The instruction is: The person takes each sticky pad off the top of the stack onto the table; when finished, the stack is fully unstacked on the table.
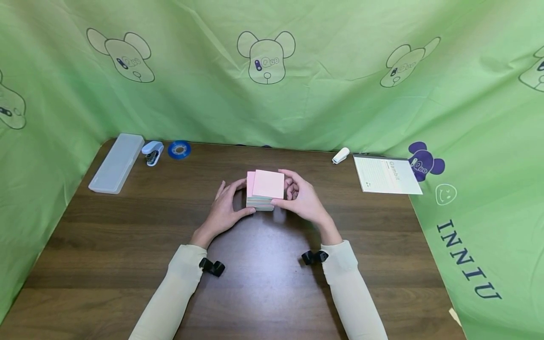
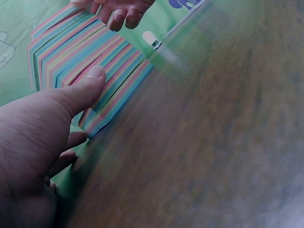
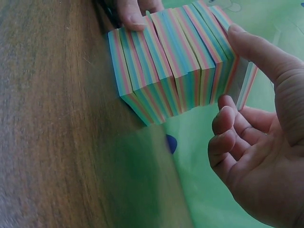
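A thick stack of square sticky notes [image 1: 260, 202], pink on top with sides striped in pink, blue, green and yellow, stands on the table in front of me. My left hand [image 1: 221, 212] grips its left side, thumb [image 2: 90, 88] against the striped front and fingers round the back. From the right, my right hand [image 1: 303, 200] pinches the topmost pad [image 1: 269, 183] between thumb [image 3: 251, 45] and fingers. That pad sits askew, shifted to the right of the pads below. In the right wrist view the pads' edges are slightly uneven.
Along the back left of the wooden table [image 1: 127, 264] lie a translucent case [image 1: 116, 163], a light blue stapler [image 1: 153, 152] and a blue tape roll [image 1: 179, 149]. A small white object [image 1: 341, 156] and a notepad [image 1: 384, 174] lie back right. A green curtain [image 1: 204, 104] hangs behind.
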Demonstrator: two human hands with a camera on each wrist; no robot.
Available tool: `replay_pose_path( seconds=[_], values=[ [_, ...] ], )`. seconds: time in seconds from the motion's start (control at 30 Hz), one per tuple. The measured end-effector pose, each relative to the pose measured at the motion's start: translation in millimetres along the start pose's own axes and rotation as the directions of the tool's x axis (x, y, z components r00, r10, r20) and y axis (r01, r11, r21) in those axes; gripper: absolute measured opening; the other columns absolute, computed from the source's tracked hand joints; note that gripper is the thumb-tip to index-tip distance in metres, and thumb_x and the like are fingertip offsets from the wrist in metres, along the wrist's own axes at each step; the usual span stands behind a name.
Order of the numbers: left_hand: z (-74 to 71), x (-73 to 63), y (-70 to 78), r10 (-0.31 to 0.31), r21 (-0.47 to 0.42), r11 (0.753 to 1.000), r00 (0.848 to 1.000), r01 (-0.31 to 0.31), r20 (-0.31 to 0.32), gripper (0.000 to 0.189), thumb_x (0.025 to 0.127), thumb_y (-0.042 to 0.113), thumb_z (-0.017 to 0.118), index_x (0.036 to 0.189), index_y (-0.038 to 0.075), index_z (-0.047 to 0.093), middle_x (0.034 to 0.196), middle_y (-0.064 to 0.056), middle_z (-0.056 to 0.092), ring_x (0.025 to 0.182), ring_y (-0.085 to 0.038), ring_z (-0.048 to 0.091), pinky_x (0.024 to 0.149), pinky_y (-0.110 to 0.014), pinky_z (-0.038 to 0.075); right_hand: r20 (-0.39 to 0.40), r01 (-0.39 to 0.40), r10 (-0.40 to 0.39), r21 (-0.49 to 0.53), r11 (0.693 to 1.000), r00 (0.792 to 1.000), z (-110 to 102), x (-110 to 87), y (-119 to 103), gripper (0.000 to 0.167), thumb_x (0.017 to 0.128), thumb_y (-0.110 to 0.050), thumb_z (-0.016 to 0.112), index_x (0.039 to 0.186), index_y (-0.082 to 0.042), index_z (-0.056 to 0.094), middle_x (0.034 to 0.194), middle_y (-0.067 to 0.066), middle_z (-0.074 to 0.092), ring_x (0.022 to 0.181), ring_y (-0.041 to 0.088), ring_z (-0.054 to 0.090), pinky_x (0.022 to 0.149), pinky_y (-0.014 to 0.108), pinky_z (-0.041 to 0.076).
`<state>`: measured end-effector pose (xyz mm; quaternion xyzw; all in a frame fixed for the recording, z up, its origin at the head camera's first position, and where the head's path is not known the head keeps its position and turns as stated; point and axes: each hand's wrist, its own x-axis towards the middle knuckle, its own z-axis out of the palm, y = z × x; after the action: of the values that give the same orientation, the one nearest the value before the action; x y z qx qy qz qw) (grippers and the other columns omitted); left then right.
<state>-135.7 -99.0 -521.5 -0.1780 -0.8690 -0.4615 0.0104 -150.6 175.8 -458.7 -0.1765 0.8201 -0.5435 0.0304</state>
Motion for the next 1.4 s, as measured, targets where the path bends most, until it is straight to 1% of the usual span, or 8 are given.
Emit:
replay_pose_path(
  seconds=[0.17, 0.33, 0.53, 0.67, 0.8, 1.03, 1.17, 1.4],
  values=[
    [0.3, 0.2, -1.0, -0.010, -0.002, 1.000, 1.000, 0.010, 0.005, 0.093, 0.093, 0.030, 0.094, 0.167, 0.008, 0.043, 0.161, -0.015, 0.060, 0.158, -0.033, 0.046, 0.140, -0.055, 0.000, -0.014, -0.004, 0.004, -0.009, 1.000, 1.000, -1, -0.5, -1, 0.079, 0.080, -0.004, 0.099, 0.149, -0.005, 0.062, 0.102, 0.011, 0.060, 0.075, 0.018, 0.053, 0.065, 0.019, 0.044],
    [0.3, 0.3, -0.9, -0.013, 0.002, 1.000, 1.000, 0.013, 0.005, 0.092, 0.093, 0.031, 0.094, 0.166, 0.007, 0.043, 0.160, -0.014, 0.060, 0.158, -0.032, 0.047, 0.140, -0.054, 0.000, -0.012, -0.013, 0.013, 0.005, 1.000, 1.000, -2, -0.7, 1, 0.077, 0.079, -0.004, 0.100, 0.147, -0.005, 0.063, 0.102, 0.012, 0.059, 0.076, 0.018, 0.053, 0.065, 0.019, 0.044],
    [0.2, 0.1, 0.4, -0.020, 0.005, 1.000, 1.000, 0.020, 0.006, 0.092, 0.093, 0.031, 0.094, 0.167, 0.007, 0.043, 0.160, -0.015, 0.060, 0.158, -0.032, 0.047, 0.140, -0.054, 0.000, -0.003, -0.015, 0.015, 0.027, 1.000, 1.000, -5, -1.5, -1, 0.076, 0.079, -0.001, 0.098, 0.146, -0.002, 0.062, 0.099, 0.009, 0.059, 0.075, 0.018, 0.052, 0.065, 0.019, 0.043],
    [0.6, -0.2, -0.2, -0.024, 0.003, 1.000, 1.000, 0.024, 0.006, 0.092, 0.093, 0.031, 0.094, 0.167, 0.008, 0.043, 0.160, -0.014, 0.060, 0.158, -0.032, 0.047, 0.140, -0.054, 0.000, -0.007, -0.015, 0.015, 0.058, 0.998, 1.000, -8, -2.1, 0, 0.074, 0.078, 0.002, 0.097, 0.144, 0.000, 0.063, 0.097, 0.009, 0.060, 0.075, 0.016, 0.052, 0.065, 0.019, 0.044],
    [1.0, -0.7, -1.1, -0.020, 0.002, 1.000, 1.000, 0.020, 0.004, 0.092, 0.093, 0.031, 0.093, 0.167, 0.007, 0.043, 0.160, -0.015, 0.060, 0.157, -0.033, 0.047, 0.140, -0.054, 0.001, -0.012, -0.014, 0.016, 0.094, 0.995, 1.000, -12, -2.2, 3, 0.074, 0.077, 0.004, 0.097, 0.143, -0.001, 0.065, 0.097, 0.010, 0.060, 0.076, 0.016, 0.052, 0.065, 0.018, 0.043],
    [1.2, -0.4, -1.7, -0.007, -0.005, 1.000, 1.000, 0.007, -0.002, 0.092, 0.093, 0.030, 0.094, 0.166, 0.007, 0.044, 0.160, -0.015, 0.061, 0.157, -0.032, 0.048, 0.140, -0.054, 0.001, -0.015, -0.018, 0.021, 0.160, 0.987, 1.000, -18, -1.9, 8, 0.074, 0.078, 0.007, 0.095, 0.146, -0.001, 0.065, 0.096, 0.010, 0.059, 0.078, 0.016, 0.050, 0.065, 0.017, 0.041],
    [1.2, 0.0, -1.4, -0.005, -0.008, 1.000, 1.000, 0.005, -0.002, 0.091, 0.093, 0.031, 0.093, 0.166, 0.007, 0.044, 0.160, -0.015, 0.061, 0.157, -0.033, 0.048, 0.140, -0.054, 0.002, -0.038, -0.022, 0.030, 0.190, 0.981, 0.999, -25, -2.0, 10, 0.074, 0.079, 0.009, 0.092, 0.147, 0.002, 0.063, 0.097, 0.008, 0.059, 0.079, 0.015, 0.051, 0.066, 0.016, 0.041],
    [0.5, 0.1, -0.3, -0.006, -0.011, 1.000, 1.000, 0.006, -0.001, 0.091, 0.093, 0.030, 0.094, 0.166, 0.007, 0.044, 0.160, -0.015, 0.061, 0.157, -0.032, 0.048, 0.140, -0.053, 0.001, -0.096, -0.033, 0.053, 0.206, 0.978, 0.994, -37, -2.5, 14, 0.074, 0.080, 0.012, 0.089, 0.149, 0.004, 0.062, 0.100, 0.004, 0.060, 0.083, 0.012, 0.053, 0.068, 0.015, 0.043]
  ],
)
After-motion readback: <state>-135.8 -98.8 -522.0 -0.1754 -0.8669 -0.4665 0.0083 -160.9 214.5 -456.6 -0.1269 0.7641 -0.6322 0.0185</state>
